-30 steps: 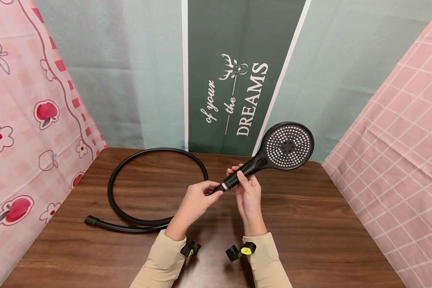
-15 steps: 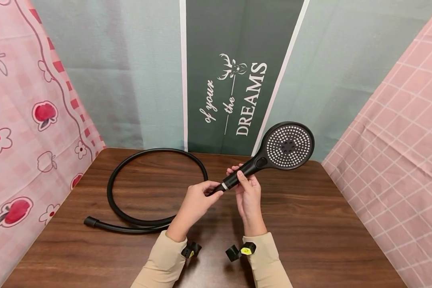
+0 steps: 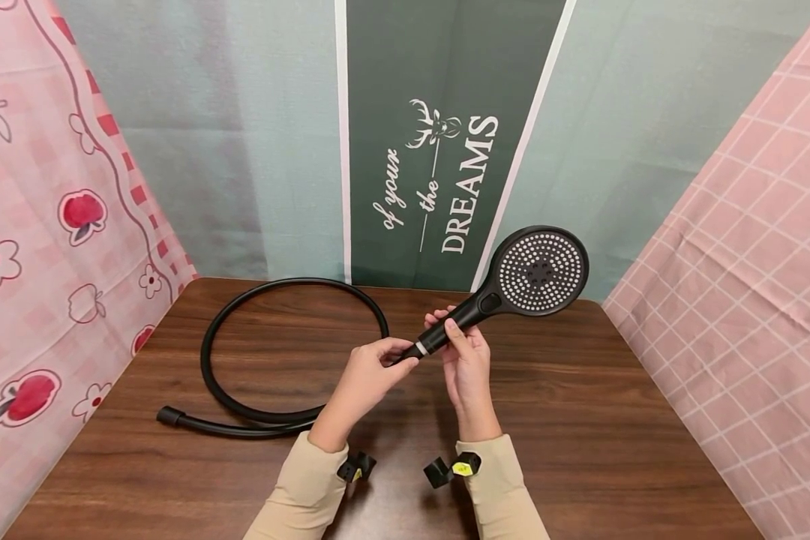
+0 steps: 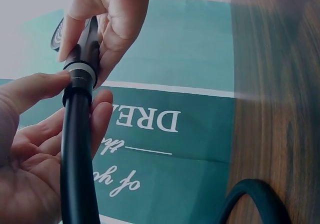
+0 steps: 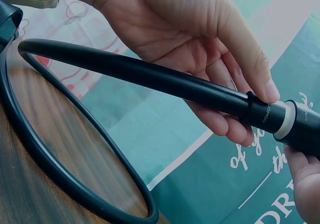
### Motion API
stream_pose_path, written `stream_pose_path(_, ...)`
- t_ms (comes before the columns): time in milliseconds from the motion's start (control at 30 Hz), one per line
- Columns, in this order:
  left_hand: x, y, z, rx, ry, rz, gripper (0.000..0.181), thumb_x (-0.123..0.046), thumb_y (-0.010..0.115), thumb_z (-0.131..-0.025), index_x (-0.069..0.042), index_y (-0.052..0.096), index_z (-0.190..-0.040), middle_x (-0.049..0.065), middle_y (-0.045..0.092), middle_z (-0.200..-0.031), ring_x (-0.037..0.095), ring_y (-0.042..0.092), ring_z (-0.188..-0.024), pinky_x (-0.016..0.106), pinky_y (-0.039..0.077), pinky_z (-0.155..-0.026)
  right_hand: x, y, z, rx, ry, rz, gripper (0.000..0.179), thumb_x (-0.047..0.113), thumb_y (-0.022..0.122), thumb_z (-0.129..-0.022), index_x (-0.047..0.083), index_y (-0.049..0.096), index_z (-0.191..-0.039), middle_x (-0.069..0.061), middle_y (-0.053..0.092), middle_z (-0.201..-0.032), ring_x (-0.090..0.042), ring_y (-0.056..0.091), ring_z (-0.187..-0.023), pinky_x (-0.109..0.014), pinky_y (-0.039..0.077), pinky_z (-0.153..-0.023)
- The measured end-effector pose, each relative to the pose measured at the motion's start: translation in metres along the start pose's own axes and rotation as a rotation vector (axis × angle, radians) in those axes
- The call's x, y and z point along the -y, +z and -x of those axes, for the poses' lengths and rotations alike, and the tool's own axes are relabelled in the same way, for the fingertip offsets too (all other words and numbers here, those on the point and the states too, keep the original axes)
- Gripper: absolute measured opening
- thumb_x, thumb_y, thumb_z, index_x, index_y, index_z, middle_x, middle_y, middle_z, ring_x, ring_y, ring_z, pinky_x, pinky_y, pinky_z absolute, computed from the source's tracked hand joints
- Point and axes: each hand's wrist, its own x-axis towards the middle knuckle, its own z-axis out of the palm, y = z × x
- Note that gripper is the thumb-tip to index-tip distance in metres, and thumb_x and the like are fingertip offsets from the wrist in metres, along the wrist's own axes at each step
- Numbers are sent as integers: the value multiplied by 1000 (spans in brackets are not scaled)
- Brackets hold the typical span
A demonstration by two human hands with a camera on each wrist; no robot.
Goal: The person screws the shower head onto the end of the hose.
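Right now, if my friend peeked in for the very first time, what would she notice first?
Probably the big round black shower head with white dots, right of the middle, its handle held in the person's right hand. Next, the black hose looping over the left side of the table, one end in the left hand. Behind, white DREAMS lettering runs sideways up the dark green cloth.
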Motion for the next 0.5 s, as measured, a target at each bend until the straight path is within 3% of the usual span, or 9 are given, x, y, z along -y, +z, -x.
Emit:
stream_pose_path(200, 1, -2, 0, 18, -15, 15, 25, -18, 72, -92, -6, 73, -113, 11, 75, -104, 21, 73, -92, 31, 58, -78, 1, -1, 0, 10, -3, -10, 23, -1, 55, -99, -5, 51, -121, -7, 74, -99, -18, 74, -94, -33, 55, -95)
stream_pose_path(500, 2, -6, -1, 51, -26, 2, 25, -19, 71, -92, -6, 74, -113, 10, 76, -95, 13, 69, -80, 25, 52, -66, 1, 0, 1, 17, 2, -15, 28, 0, 57, -98, -7, 49, -123, -7, 74, -100, -18, 74, -95, -33, 55, -94)
